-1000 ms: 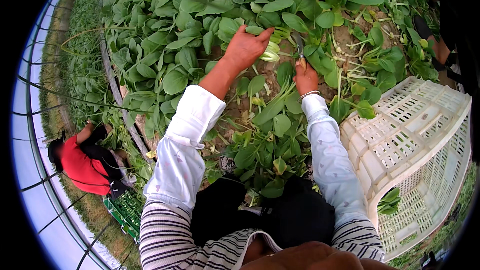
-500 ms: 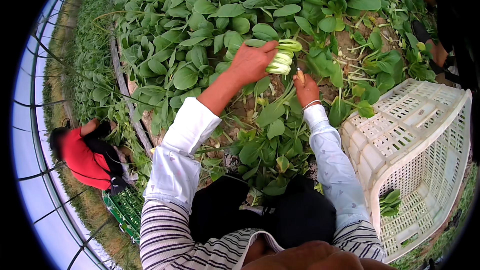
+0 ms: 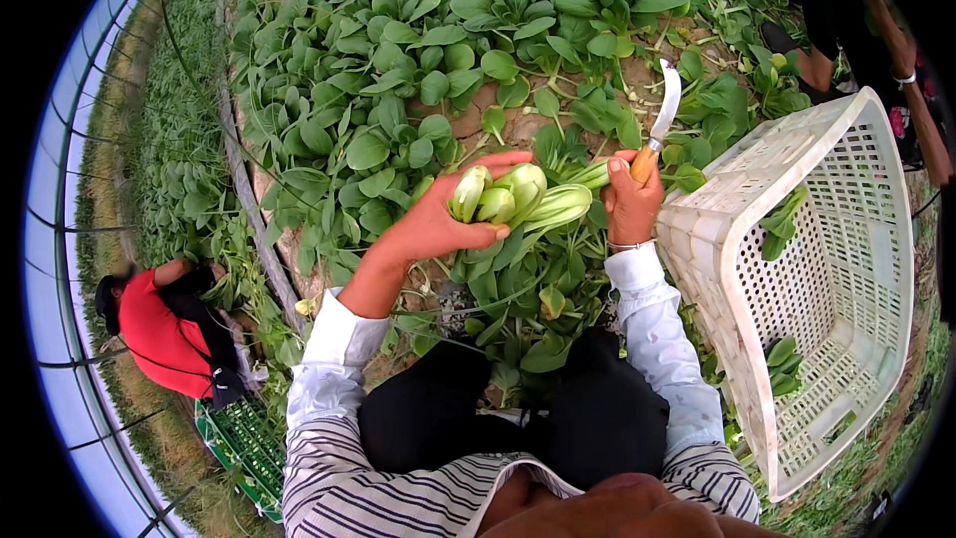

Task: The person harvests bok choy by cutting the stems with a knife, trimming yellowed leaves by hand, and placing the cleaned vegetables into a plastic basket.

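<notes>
My left hand (image 3: pixel 428 224) is wrapped round several bok choy (image 3: pixel 523 189), their pale bases turned up. A small curved harvesting knife (image 3: pixel 665 105) is in my right hand (image 3: pixel 632 211), closed on its wooden handle with the hooked metal blade pointing up and away. Between my right thumb and fingers is also the end of a light-green stalk, which runs to the bunch in my left hand. Both hands are above the growing bok choy in front of my knees. Leaves of the bunch are partly hidden below my left hand.
Dense leafy rows (image 3: pixel 329 100) spread ahead and to the left. At my right a white perforated crate (image 3: pixel 757 179) lies tilted, a few leafy greens (image 3: pixel 784 364) inside. A person in red (image 3: pixel 184 339) crouches far left beside a green crate (image 3: pixel 249 458). Another person's arm (image 3: pixel 921 110) shows at upper right.
My left hand has drawn the bok choy nearer and turned it. My right hand has swung the knife blade upright and now pinches a stalk. The white crate appears shifted in view.
</notes>
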{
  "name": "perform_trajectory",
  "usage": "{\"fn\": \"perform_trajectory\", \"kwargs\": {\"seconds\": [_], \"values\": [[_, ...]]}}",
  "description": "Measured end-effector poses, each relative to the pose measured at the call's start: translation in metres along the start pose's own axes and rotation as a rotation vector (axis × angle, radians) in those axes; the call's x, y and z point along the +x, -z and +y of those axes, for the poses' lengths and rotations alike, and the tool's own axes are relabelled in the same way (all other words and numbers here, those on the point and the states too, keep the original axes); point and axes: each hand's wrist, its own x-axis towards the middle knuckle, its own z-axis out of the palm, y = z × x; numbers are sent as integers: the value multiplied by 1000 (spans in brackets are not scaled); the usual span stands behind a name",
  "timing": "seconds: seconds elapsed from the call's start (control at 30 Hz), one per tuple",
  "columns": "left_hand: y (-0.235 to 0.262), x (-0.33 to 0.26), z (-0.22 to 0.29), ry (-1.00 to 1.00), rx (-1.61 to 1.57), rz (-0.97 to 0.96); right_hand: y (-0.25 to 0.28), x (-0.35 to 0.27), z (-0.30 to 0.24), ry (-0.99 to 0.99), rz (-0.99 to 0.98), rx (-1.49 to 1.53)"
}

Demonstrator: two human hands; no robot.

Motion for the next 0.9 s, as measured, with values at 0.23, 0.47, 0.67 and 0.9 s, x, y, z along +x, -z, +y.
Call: {"fn": "perform_trajectory", "kwargs": {"seconds": [0.23,0.47,0.67,0.9], "values": [[-3,28,13,-57,499,-81,-20,-7,-19,-41,-74,106],[-26,72,-36,177,-23,-10,-21,13,-1,-155,-3,331],[-19,134,-25,83,599,12,28,42,60,-75,186,-252],[-31,267,-22,-27,1212,-367,84,84,153,39,217,-724]]}}
